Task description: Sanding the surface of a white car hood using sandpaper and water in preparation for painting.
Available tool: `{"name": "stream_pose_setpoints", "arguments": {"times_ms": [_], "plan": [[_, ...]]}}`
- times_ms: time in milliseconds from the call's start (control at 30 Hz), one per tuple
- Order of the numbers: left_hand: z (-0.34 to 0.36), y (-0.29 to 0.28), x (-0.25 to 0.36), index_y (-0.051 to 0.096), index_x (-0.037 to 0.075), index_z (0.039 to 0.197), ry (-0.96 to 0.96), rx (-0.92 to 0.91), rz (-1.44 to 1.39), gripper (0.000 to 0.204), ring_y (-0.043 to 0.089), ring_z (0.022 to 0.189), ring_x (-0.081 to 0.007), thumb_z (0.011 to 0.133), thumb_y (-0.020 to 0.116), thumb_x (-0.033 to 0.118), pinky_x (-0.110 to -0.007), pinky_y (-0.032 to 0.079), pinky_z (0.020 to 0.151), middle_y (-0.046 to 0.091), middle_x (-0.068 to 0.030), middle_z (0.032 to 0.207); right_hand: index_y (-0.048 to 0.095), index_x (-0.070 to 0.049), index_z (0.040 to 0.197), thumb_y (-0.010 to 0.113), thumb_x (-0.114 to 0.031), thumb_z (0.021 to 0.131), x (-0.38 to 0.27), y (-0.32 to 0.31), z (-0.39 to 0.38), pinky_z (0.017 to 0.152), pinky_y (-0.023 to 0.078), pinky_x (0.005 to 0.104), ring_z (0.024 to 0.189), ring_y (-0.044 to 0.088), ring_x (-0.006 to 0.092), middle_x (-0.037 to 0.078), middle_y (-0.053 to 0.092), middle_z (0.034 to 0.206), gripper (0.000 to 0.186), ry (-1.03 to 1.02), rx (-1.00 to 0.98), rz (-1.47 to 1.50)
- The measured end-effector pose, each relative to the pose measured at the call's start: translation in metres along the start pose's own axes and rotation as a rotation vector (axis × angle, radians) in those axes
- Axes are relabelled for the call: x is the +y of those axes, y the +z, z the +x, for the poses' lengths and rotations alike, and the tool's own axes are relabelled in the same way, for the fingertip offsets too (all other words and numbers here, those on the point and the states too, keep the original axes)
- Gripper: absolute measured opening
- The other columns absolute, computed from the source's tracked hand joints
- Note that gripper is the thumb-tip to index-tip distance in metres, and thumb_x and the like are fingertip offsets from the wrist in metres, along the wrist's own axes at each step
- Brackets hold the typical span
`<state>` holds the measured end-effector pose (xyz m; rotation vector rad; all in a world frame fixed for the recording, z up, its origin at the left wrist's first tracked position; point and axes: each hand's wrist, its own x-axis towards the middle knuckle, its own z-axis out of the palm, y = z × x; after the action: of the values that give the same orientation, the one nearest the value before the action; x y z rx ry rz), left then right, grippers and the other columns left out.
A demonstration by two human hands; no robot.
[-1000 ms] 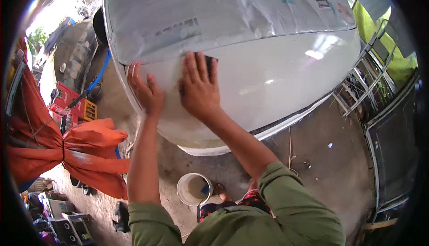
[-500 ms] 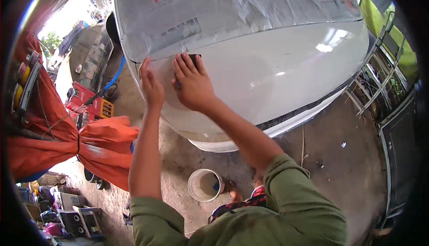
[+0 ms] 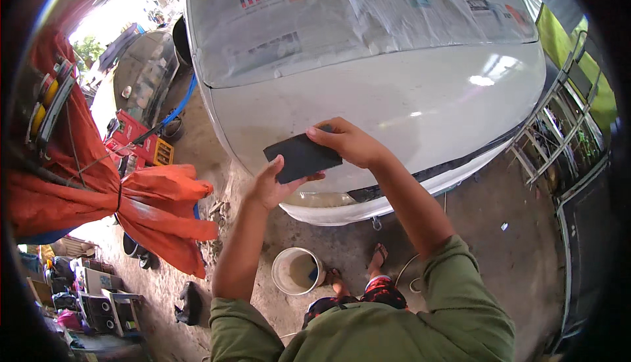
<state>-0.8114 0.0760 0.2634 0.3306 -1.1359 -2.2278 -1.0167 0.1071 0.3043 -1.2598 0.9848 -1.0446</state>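
A dark rectangular sheet of sandpaper (image 3: 301, 159) is held up between my two hands, over the near left part of the white car's hood (image 3: 434, 122). My left hand (image 3: 264, 188) grips its lower left side, thumb on top and fingers underneath. At its upper right corner, my right hand (image 3: 351, 144) pinches it with the thumb on the face; the other fingers are partly hidden. Newspaper sheets under clear plastic (image 3: 315, 30) cover the windshield beyond the hood.
On the floor below stands a white bucket (image 3: 279, 273) with liquid and something blue inside. Orange cloth (image 3: 164, 198) hangs tied at the left, near red crates (image 3: 131, 135). A metal frame (image 3: 549, 125) leans at the right. Speakers and clutter (image 3: 98, 303) fill the lower left.
Both hands have come off the hood and back toward me. The sandpaper, earlier mostly covered by my right hand against the hood, is now lifted and held by both hands.
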Motion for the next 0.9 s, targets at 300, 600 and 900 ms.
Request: {"name": "stream_pose_setpoints", "arguments": {"times_ms": [300,600,900], "plan": [[0.013,0.023,0.037,0.032,0.003,0.144,0.290,0.573,0.104,0.054,0.043,0.130,-0.0390,0.101,0.045,0.032,-0.052,0.041,0.103,0.042,-0.0165,0.143,0.065,-0.007,0.103,0.062,-0.034,0.089,0.030,-0.119,-0.001,0.083,0.046,0.0423,0.096,0.059,0.0323,0.013,0.064,0.105,0.030,-0.679,0.948,-1.092],[0.047,-0.111,0.048,0.022,-0.001,0.148,0.608,-0.018,2.389,0.073,0.009,0.143,-0.0483,0.086,0.052,0.022,-0.059,0.009,0.115,0.015,-0.0243,0.156,0.054,-0.021,0.133,0.057,-0.041,0.084,0.060,-0.192,-0.041,0.113,0.016,0.0532,0.135,0.033,0.0371,0.017,0.044,0.140,0.053,-0.406,1.272,-1.388],[0.168,0.029,0.018,0.022,-0.004,0.147,0.667,-0.139,2.462,0.074,0.019,0.143,-0.0381,0.089,0.052,0.029,-0.053,0.013,0.116,0.022,-0.0236,0.153,0.055,-0.019,0.130,0.058,-0.035,0.083,0.052,-0.190,-0.016,0.112,0.019,0.0522,0.131,0.038,0.0372,0.016,0.047,0.137,0.050,-0.573,1.284,-1.318]]}}
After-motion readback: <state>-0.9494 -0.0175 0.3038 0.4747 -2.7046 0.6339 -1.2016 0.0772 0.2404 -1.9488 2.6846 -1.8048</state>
